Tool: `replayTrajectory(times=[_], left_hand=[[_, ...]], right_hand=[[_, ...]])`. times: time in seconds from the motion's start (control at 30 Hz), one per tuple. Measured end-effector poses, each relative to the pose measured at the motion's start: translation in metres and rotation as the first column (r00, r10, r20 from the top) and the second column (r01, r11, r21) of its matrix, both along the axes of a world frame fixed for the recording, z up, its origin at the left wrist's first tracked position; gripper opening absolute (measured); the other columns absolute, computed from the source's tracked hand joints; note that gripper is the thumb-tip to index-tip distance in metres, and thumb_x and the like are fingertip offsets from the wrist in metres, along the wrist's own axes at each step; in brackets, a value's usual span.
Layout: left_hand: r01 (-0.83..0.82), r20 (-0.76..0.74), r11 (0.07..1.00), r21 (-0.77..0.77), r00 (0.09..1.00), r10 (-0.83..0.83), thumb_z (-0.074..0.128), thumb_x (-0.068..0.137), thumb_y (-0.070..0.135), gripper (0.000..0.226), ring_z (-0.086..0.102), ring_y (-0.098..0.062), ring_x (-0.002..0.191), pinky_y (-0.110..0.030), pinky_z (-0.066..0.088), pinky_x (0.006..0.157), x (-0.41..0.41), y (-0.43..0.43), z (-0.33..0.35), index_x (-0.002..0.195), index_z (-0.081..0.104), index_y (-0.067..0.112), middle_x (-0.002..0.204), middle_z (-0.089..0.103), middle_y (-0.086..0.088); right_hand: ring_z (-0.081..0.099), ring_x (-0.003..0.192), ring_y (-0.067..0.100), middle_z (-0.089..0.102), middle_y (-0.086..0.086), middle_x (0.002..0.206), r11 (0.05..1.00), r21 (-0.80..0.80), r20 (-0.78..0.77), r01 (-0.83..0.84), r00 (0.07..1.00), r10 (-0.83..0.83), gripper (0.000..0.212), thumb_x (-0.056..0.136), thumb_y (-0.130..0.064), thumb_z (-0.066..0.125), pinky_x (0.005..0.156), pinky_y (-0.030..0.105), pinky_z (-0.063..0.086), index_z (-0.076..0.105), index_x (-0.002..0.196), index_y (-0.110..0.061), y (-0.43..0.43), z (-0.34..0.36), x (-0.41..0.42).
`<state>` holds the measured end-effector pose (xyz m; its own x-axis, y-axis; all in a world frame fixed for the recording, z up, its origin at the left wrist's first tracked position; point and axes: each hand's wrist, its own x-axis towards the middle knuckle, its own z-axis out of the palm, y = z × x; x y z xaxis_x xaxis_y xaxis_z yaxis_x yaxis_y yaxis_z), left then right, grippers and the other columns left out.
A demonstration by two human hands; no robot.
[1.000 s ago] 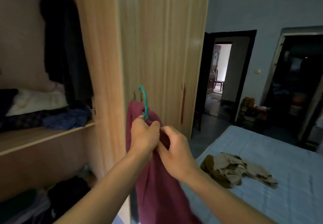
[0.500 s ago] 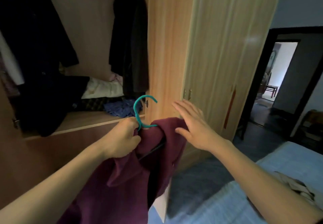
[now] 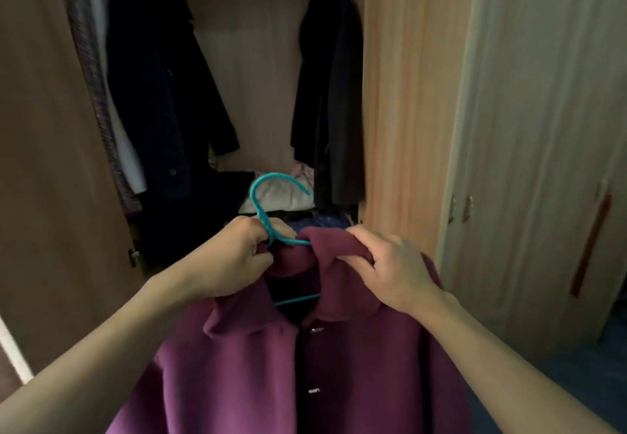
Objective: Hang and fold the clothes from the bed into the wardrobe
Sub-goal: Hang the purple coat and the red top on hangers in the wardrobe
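A maroon collared shirt (image 3: 356, 366) with buttons hangs on a teal hanger (image 3: 263, 203) in front of the open wardrobe (image 3: 393, 94). My left hand (image 3: 234, 260) grips the hanger at the base of its hook, and the hook points up toward the wardrobe. My right hand (image 3: 386, 264) pinches the shirt's collar at the right shoulder. The hanger's lower bar shows through the open neck. The bed is out of view.
Dark coats (image 3: 159, 94) hang at the left and another dark coat (image 3: 332, 94) at the right inside the wardrobe. Folded clothes (image 3: 288, 196) lie on the shelf behind the hook. The open door (image 3: 51, 162) stands left; closed doors (image 3: 543, 162) stand right.
The view has swung left from the bed to face the open wardrobe. My right hand, open half a second ago, now pinches the collar. The shirt now hangs facing me on the hanger.
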<state>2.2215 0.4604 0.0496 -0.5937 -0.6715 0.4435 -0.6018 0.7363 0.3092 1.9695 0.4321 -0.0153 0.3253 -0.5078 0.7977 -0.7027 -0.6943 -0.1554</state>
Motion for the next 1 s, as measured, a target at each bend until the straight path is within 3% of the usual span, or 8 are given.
replayTrajectory(times=[0.13,0.23,0.3,0.43,0.6,0.73,0.87,1.0], left_hand=[[-0.203,0.039,0.977,-0.071,0.978,0.206,0.058,0.086,-0.002,0.038,0.054,-0.009,0.123,-0.029,0.042,0.107,-0.002,-0.026,0.007,0.12,0.067,0.013,0.134,0.056,0.007],[-0.507,0.134,0.843,-0.181,0.836,0.532,0.056,0.095,0.036,0.038,0.058,-0.024,0.11,-0.041,0.048,0.092,-0.002,-0.038,0.002,0.13,0.05,0.023,0.123,0.051,0.003],[-0.596,0.03,0.777,-0.202,0.789,0.613,0.06,0.091,0.045,0.048,0.059,-0.026,0.106,-0.041,0.049,0.089,-0.001,-0.043,-0.001,0.131,0.045,0.023,0.118,0.056,0.0],[-0.57,-0.141,0.797,-0.197,0.821,0.553,0.068,0.082,0.054,0.054,0.061,-0.014,0.094,-0.032,0.049,0.082,0.011,-0.057,0.007,0.124,0.05,0.025,0.104,0.064,0.009],[-0.465,0.015,0.853,-0.238,0.876,0.482,0.061,0.083,0.035,0.065,0.056,-0.011,0.113,-0.037,0.047,0.097,0.062,-0.079,0.022,0.144,0.038,0.033,0.126,0.052,0.016],[-0.449,-0.059,0.825,-0.343,0.887,0.459,0.066,0.084,0.002,0.068,0.059,-0.022,0.109,-0.04,0.048,0.096,0.105,-0.115,0.026,0.146,0.045,0.022,0.121,0.056,0.003],[-0.457,-0.204,0.75,-0.478,0.889,0.411,0.057,0.09,0.013,0.05,0.058,-0.017,0.104,-0.03,0.045,0.095,0.141,-0.152,0.03,0.139,0.051,0.02,0.115,0.058,0.007],[-0.488,-0.28,0.661,-0.57,0.872,0.402,0.056,0.087,0.013,0.047,0.054,-0.016,0.097,-0.018,0.038,0.091,0.167,-0.186,0.047,0.133,0.052,0.02,0.111,0.058,0.009]], right_hand=[[0.063,0.064,0.013,0.069,-0.009,0.072,0.999,-0.047,0.113,-0.022,0.993,0.027,0.027,0.089,-0.035,0.07,0.056,0.029,0.047,0.07,0.108,-0.015,-0.038,0.003,0.002],[0.061,0.058,0.02,0.055,-0.014,0.063,1.0,-0.003,0.159,-0.017,0.987,0.017,0.024,0.087,-0.034,0.074,0.053,0.03,0.044,0.07,0.102,-0.017,-0.064,0.002,0.006],[0.062,0.06,0.02,0.063,-0.008,0.066,0.999,0.03,0.169,-0.019,0.986,0.014,0.024,0.088,-0.038,0.072,0.054,0.035,0.047,0.07,0.101,-0.018,-0.078,0.001,0.01],[0.059,0.06,0.007,0.064,-0.01,0.066,0.992,0.104,0.239,-0.078,0.97,0.051,0.022,0.087,-0.039,0.071,0.054,0.03,0.046,0.069,0.097,-0.02,-0.11,0.009,0.016],[0.064,0.061,0.014,0.066,-0.006,0.067,0.988,0.132,0.286,-0.085,0.957,0.044,0.026,0.087,-0.041,0.07,0.057,0.038,0.052,0.066,0.095,-0.017,-0.157,0.028,0.038],[0.068,0.074,0.011,0.07,-0.011,0.082,0.995,0.072,0.281,-0.064,0.959,0.041,0.031,0.085,-0.043,0.072,0.066,0.028,0.051,0.062,0.108,-0.025,-0.187,0.047,0.072],[0.06,0.085,-0.003,0.06,-0.025,0.097,0.997,-0.043,0.241,-0.065,0.968,0.073,0.04,0.086,-0.047,0.065,0.07,0.016,0.047,0.051,0.12,-0.033,-0.217,0.072,0.105],[0.057,0.09,0.003,0.056,-0.009,0.109,0.978,-0.199,0.255,-0.066,0.96,0.117,0.037,0.088,-0.037,0.065,0.076,0.025,0.055,0.058,0.121,-0.02,-0.251,0.099,0.137]])
